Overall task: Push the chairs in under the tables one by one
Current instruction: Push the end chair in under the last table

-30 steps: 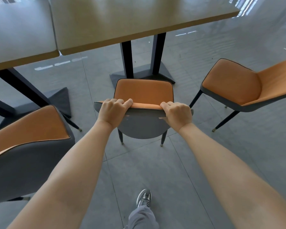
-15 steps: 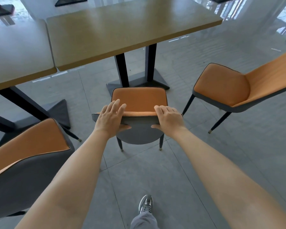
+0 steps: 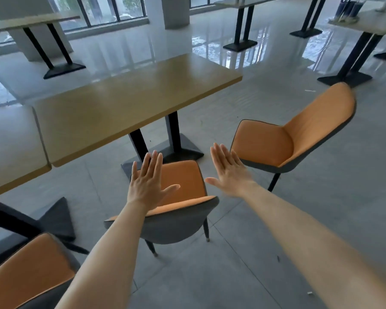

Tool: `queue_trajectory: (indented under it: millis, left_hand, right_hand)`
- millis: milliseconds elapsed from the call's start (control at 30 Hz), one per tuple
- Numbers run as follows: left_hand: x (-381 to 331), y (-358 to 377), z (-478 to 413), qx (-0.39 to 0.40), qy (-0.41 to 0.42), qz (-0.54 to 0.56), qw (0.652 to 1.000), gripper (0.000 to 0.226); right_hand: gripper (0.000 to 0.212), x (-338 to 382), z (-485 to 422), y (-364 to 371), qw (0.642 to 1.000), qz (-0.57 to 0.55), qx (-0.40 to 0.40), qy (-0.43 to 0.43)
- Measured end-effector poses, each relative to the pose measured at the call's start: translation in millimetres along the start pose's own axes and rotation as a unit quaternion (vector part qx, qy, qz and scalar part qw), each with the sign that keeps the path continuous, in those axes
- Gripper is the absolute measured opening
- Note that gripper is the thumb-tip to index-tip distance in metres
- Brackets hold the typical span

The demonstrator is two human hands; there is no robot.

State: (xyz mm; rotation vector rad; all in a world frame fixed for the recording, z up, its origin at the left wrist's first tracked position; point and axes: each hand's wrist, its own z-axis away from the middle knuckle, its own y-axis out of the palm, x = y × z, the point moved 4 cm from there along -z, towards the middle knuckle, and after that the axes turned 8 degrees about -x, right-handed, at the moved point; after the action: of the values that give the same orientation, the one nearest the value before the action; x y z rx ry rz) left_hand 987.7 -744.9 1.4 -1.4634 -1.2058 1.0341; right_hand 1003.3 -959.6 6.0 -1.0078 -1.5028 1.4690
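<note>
Both hands are spread flat with the fingers straight, and they hold nothing. The left hand [image 3: 147,184] is above the seat of the middle chair [image 3: 183,177]; the right hand [image 3: 228,172] is in the air just right of that seat, a little blurred. I cannot tell if the left palm touches the seat.

The middle chair stands on the floor at the near long edge of the table [image 3: 129,101]. Its seat front is just below this edge, near the black table base [image 3: 183,146], and its backrest is towards the camera. The left forearm hides a part of the backrest.

A second chair [image 3: 283,143] stands beyond the table's right end, turned sideways. A third chair [image 3: 29,277] is cut off at the lower left corner.
</note>
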Motion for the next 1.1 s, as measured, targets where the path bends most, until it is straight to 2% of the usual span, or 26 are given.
queue_trajectory:
  millis: [267, 500, 800, 1000, 1100]
  left_hand:
    - [-93.5, -11.6, -59.1, -0.023, 0.036, -0.005, 0.999, 0.090]
    - [-228.2, -10.0, -118.0, -0.038, 0.044, -0.006, 0.998, 0.090]
    - [-420.3, 3.6, -192.0, -0.012, 0.063, 0.005, 0.998, 0.090]
    - [-495.4, 21.3, -253.4, -0.029, 0.080, -0.003, 0.996, 0.089]
    - [-522.8, 35.9, -291.2, -0.034, 0.084, -0.015, 0.996, 0.088]
  right_hand:
    - [0.082, -100.2, 25.3, -26.8, 0.999, 0.007, -0.009, 0.043]
    - [0.081, -234.2, 51.5, -56.3, 0.996, 0.011, -0.038, 0.074]
    - [0.081, -413.8, 94.0, -65.2, 0.994, 0.022, -0.042, 0.098]
    - [0.092, -498.2, 81.4, -55.4, 0.995, 0.009, -0.050, 0.089]
    - [0.084, -539.5, 56.8, -51.1, 0.994, 0.012, -0.060, 0.086]
